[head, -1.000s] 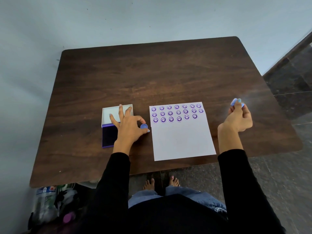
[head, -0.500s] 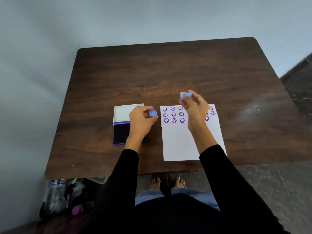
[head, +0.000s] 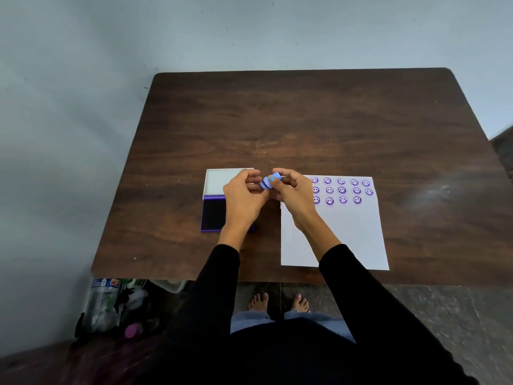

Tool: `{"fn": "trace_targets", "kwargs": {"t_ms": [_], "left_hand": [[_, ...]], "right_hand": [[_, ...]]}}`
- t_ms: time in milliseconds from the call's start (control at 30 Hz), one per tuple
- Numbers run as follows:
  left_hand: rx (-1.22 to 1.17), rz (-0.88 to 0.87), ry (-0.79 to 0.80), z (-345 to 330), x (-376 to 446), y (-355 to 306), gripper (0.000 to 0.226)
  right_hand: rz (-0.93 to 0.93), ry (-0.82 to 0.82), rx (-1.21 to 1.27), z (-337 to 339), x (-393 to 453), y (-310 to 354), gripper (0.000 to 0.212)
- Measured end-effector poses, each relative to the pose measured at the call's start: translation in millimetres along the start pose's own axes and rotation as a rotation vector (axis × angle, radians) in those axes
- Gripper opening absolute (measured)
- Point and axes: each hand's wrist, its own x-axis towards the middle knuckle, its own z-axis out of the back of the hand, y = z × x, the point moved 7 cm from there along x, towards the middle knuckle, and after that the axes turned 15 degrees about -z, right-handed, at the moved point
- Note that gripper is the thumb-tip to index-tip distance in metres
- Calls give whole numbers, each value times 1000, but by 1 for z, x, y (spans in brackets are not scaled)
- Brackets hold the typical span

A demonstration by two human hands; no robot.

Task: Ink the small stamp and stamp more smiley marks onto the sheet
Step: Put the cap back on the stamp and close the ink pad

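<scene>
My left hand [head: 244, 195] and my right hand [head: 294, 193] meet above the table, between the ink pad and the sheet. Both pinch small blue-violet stamp pieces [head: 268, 183] that touch each other; whether they are joined I cannot tell. The open ink pad [head: 212, 215] lies to the left, its dark violet pad partly under my left hand and its white lid [head: 216, 180] folded back. The white sheet [head: 341, 232] lies to the right, with three rows of violet smiley marks [head: 342, 190] along its top; my right hand hides the leftmost marks.
The dark wooden table [head: 305, 120] stands against a pale wall. Below its left front corner sits a bag with plastic bottles [head: 111, 304]. My bare feet [head: 277, 301] show under the near edge. A dark stone floor runs along the right.
My right hand has swung from far right to the middle with its blue piece. My left hand lifted its piece off the table to meet it. The view shifted left.
</scene>
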Motion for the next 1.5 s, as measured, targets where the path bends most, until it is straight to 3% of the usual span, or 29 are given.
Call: {"fn": "trace_targets", "kwargs": {"t_ms": [500,900,967,1100,1300,1500], "left_hand": [[-191,26,-23,5,-4,11,31],[-149,21,-25,8,-4,12,32],[-164,36,33,8,-1,14,36],[-139,85,82,18,6,22,49],[-37,106,-127,52,6,38,29],[43,141,-182,64,4,44,26]], "right_hand": [[-107,108,107,-5,1,-2,29],[-99,187,102,-6,-2,0,31],[-18,124,-21,-5,-2,6,30],[299,-46,-507,-1,-10,28,20],[333,16,-892,-8,-14,26,20],[313,40,-1045,-18,-16,20,25]]}}
